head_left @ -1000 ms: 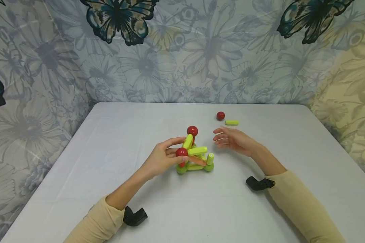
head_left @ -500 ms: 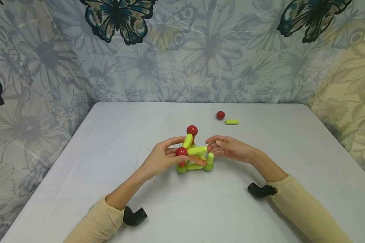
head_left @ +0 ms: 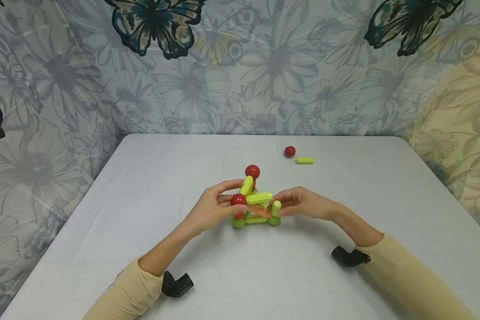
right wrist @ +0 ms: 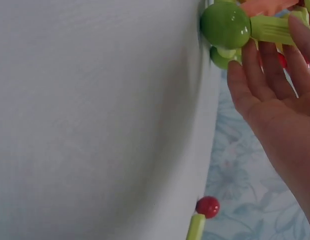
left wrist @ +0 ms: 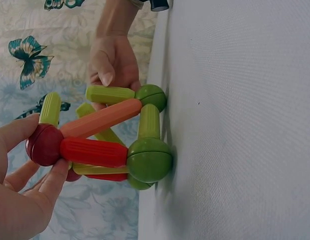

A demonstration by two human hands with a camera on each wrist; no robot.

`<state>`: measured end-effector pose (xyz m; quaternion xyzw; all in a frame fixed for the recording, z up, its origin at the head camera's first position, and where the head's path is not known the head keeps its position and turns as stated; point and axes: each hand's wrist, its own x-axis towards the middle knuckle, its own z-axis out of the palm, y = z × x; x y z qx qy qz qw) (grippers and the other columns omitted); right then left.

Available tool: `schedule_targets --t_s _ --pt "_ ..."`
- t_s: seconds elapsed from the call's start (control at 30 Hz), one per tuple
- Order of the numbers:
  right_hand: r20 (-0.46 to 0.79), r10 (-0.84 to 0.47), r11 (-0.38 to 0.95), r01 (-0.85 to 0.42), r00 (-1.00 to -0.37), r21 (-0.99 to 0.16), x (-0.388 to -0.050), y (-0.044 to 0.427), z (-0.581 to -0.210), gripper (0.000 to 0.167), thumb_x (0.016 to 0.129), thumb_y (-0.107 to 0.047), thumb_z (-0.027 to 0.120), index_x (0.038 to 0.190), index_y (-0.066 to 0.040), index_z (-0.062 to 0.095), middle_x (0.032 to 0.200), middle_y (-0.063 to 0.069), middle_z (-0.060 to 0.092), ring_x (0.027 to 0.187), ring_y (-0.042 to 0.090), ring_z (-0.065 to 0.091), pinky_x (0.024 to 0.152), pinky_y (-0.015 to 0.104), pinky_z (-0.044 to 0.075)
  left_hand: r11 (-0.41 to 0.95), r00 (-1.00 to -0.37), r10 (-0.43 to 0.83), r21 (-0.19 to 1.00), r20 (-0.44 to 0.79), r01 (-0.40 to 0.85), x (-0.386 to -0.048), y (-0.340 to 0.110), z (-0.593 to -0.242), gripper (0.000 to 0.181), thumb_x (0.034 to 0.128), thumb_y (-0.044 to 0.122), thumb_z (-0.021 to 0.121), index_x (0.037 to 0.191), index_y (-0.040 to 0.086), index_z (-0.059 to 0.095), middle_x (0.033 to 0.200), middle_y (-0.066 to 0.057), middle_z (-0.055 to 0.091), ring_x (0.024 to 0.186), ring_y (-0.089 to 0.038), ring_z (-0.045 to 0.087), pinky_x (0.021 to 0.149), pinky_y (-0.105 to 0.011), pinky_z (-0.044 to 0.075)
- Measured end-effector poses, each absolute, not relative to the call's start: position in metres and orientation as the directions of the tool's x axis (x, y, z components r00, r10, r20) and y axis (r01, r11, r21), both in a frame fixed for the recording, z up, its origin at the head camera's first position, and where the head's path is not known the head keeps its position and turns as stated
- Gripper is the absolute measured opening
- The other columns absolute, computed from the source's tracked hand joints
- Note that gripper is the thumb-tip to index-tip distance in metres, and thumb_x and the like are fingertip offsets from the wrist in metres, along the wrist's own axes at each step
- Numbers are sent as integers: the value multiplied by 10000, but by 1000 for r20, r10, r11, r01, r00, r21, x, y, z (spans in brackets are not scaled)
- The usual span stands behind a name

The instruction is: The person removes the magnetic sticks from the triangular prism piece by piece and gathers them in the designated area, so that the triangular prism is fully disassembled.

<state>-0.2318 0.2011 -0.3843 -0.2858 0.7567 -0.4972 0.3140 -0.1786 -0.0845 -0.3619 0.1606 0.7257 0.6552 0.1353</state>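
A frame of magnetic balls and rods stands on the table. My left hand (head_left: 214,206) pinches one of its upper red balls (left wrist: 44,144) between thumb and fingers. A red rod (left wrist: 94,152) runs from that ball to a lower green ball (left wrist: 149,160); an orange rod (left wrist: 102,117) slants to another green ball (right wrist: 226,25). From this second green ball rises a yellow-green rod (head_left: 276,208), its upper end free. My right hand (head_left: 306,203) has its thumb and fingers on either side of this rod, pinching it; the fingertips are partly hidden behind it.
Beyond the frame, a loose red ball (head_left: 290,151) and a loose yellow-green rod (head_left: 305,160) lie on the white table (head_left: 176,164). Patterned cloth (head_left: 224,89) hangs behind the table. A black wrist mount (head_left: 178,284) sits by each sleeve.
My right hand has come left and nearer to me, from beside the loose pieces to the upright yellow-green rod. The left hand keeps its hold, and the frame stays in place.
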Motion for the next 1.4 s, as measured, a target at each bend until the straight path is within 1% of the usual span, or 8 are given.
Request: schedule_targets --t_s 0.3,0.43,0.53,0.83,1.0,1.17,1.3,1.4 --pt "-40 -787 287 -309 -616 -907 -227 199 -382 319 910 -53 642 1219 10 597 1148 124 618 996 223 593 844 271 506 77 -908 419 995 29 67 -179 -85 -361 615 837 53 736 1393 107 480 1390 -87 458 1088 -229 607 856 -318 520" --pt "-23 -783 301 -347 -621 -889 -225 199 -381 334 914 -67 640 1235 11 592 1121 103 633 940 210 559 770 265 513 71 -906 422 995 32 69 -179 -85 -361 612 838 53 735 1392 106 480 1388 -83 460 1082 -227 610 858 -316 519" --pt "-19 -773 310 -351 -634 -884 -224 199 -381 364 917 -70 636 1262 29 576 1137 110 638 935 208 569 782 268 520 69 -905 424 995 36 72 -179 -85 -361 615 838 52 734 1395 103 477 1390 -87 458 1086 -230 608 860 -316 517" --pt "47 -734 330 -416 -677 -847 -228 202 -385 394 915 -80 640 1282 38 562 1262 176 576 1114 291 562 858 289 516 87 -899 437 992 41 87 -178 -84 -361 617 847 61 729 1404 96 465 1408 -81 445 1113 -235 596 867 -311 513" --pt "53 -699 329 -387 -713 -862 -228 203 -387 346 915 -51 634 1247 14 564 1187 153 606 1079 280 596 849 303 524 92 -903 428 992 40 87 -177 -83 -361 618 841 51 731 1400 95 471 1401 -88 449 1120 -240 591 867 -310 513" --pt "38 -628 355 -330 -777 -875 -231 205 -388 326 917 -21 623 1222 47 530 1137 164 619 1047 288 617 798 317 547 112 -912 409 990 33 86 -177 -84 -362 622 838 64 738 1400 98 474 1390 -97 456 1123 -244 585 867 -306 512" --pt "-11 -546 377 -234 -838 -896 -235 211 -389 311 921 -71 633 1191 52 539 1110 173 601 982 296 623 782 358 555 110 -913 406 990 31 83 -176 -85 -361 629 836 61 740 1403 98 470 1389 -98 456 1114 -246 589 863 -309 514" --pt "-67 -457 361 -116 -887 -925 -239 216 -389 339 932 -118 632 1201 52 515 1092 183 581 950 300 620 790 386 552 108 -915 402 991 28 78 -176 -86 -360 637 832 53 740 1406 93 465 1390 -99 454 1112 -245 590 859 -310 516"
